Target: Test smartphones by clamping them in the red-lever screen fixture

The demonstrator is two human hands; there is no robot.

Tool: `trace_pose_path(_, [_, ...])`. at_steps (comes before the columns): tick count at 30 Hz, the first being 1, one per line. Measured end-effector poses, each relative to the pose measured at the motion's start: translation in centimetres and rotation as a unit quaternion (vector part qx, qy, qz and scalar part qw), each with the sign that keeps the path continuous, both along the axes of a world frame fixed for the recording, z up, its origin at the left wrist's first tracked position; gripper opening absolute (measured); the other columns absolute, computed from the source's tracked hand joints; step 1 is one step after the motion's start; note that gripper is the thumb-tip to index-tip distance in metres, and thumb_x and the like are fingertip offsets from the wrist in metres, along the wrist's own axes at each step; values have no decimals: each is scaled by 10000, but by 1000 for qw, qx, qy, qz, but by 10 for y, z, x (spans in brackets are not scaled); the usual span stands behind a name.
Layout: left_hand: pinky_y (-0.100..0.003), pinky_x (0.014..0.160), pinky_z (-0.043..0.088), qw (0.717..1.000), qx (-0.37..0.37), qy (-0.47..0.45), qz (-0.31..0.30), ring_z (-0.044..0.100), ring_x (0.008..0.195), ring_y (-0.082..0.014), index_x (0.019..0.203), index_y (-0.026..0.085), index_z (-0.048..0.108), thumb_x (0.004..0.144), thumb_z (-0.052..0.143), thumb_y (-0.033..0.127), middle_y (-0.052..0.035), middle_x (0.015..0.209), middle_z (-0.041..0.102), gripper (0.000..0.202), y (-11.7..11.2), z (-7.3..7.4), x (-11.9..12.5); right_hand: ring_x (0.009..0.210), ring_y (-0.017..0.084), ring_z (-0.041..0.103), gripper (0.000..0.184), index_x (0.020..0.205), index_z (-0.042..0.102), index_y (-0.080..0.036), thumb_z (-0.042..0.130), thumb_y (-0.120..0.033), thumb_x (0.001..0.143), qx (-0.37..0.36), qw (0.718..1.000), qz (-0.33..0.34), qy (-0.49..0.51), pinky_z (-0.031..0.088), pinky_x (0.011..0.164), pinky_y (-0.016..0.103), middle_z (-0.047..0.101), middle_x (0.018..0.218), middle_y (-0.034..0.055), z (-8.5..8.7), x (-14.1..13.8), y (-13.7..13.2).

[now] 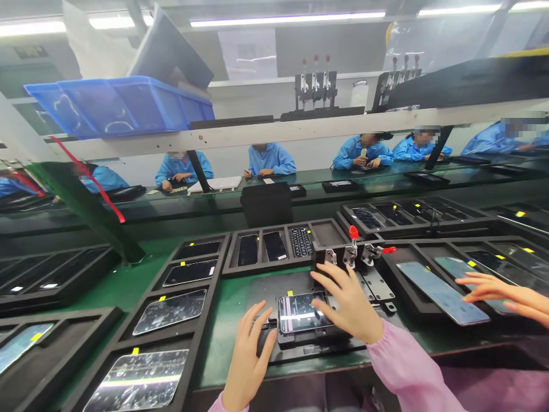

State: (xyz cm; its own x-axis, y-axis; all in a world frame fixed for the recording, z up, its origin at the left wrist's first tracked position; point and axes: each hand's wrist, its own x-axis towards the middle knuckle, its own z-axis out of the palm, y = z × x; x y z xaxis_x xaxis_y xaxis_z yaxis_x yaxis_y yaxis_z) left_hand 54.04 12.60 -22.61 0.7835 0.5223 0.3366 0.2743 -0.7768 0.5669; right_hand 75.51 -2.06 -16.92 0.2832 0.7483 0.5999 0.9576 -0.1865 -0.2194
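Carefully placed, spread fingers of the left hand (pixel 249 357) and right hand (pixel 349 304) flank a smartphone (pixel 301 313) seated in a black clamping jig (pixel 313 341) near the front edge of the green surface (pixel 225 343), red-handled toggle clamps (pixel 351 252) just beyond

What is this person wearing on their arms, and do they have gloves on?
Their forearms are covered by loose, pale pink fabric sleeves, gathered into a ruffled cuff at each wrist. The left hand and right hand are bare, with no gloves.
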Motion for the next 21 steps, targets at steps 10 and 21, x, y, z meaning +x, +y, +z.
trace_pose_path(10, [-535,1064,251,1000,15,24,-13,283,1308,-243,1265,307,414,893,396,279,-55,1398,339,373,-6,1,12,546,127,548,244,730,572,-192,478,-369,870,86,980,-30,175,458,538,263,591,634,0,-14,36,3])
trace_pose_path(21, [-619,1037,179,997,18,70,-19,209,1342,-280,1312,321,349,872,420,389,-61,1460,251,450,-8,-4,25,565,132,548,104,715,592,-207,572,-248,809,212,952,-57,215,463,572,261,596,645,7,-11,-19,-34])
